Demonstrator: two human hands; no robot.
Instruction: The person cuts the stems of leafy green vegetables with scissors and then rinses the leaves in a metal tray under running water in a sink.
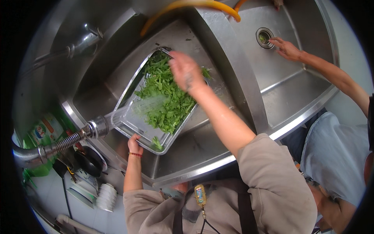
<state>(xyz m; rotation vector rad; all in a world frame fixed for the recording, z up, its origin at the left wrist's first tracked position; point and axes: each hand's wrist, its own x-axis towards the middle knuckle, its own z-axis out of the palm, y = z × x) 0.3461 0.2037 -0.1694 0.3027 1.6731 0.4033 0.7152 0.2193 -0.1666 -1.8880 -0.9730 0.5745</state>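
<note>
My left hand (135,145) grips the near left rim of a rectangular metal tray (125,124), its thumb over the edge. The tray is tilted inside a stainless steel sink basin (195,149). Chopped leafy greens (163,96) heap along its right side and far end. My right hand (187,70), blurred by motion, is over the far right side of the tray beside the greens; whether its fingers hold anything is unclear. From the spray head (99,127) at the left, water (149,105) falls across the tray onto the leaves.
A steel divider (236,58) separates a second basin, where another person's hand (287,49) reaches to a drain (265,38) with green scraps. An orange hose (198,4) crosses the top. Stacked white bowls (106,197), a black pan (88,161) and green bottles (43,137) stand at lower left.
</note>
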